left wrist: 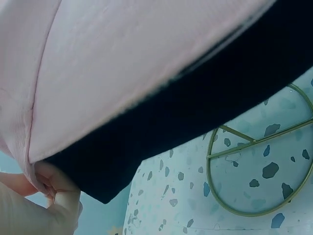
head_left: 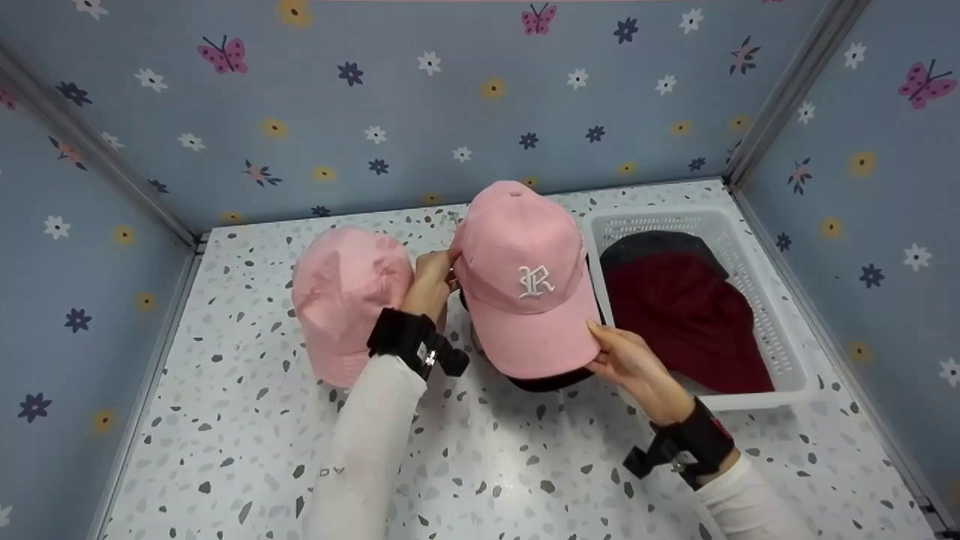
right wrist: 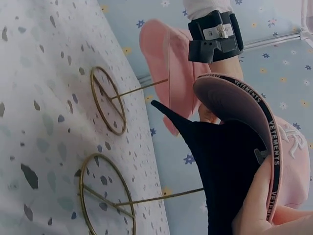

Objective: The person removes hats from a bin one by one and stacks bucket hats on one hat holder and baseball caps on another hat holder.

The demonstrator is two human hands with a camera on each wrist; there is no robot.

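Observation:
A pink baseball cap [head_left: 517, 232] with a white embroidered letter on its front is between both hands. My left hand [head_left: 429, 285] pinches its lower edge at the left side. At the right corner of the brim, my right hand [head_left: 637, 367] holds it between thumb and fingers. Lettered dark tape runs along the brim's edge in the right wrist view. Beneath the cap is a black hat [right wrist: 220, 166], largely covered from above, on a gold wire stand [right wrist: 164, 197] with a round base. Another pink cap [head_left: 349, 285] sits left of my left hand.
On the right, a white perforated basket [head_left: 780, 337] holds a dark red hat [head_left: 682, 315] and a dark grey one [head_left: 667, 244]. A second gold wire stand [right wrist: 142, 88] supports the left pink cap. Flower-patterned panels [head_left: 420, 97] enclose the speckled tabletop [head_left: 480, 465] at back and sides.

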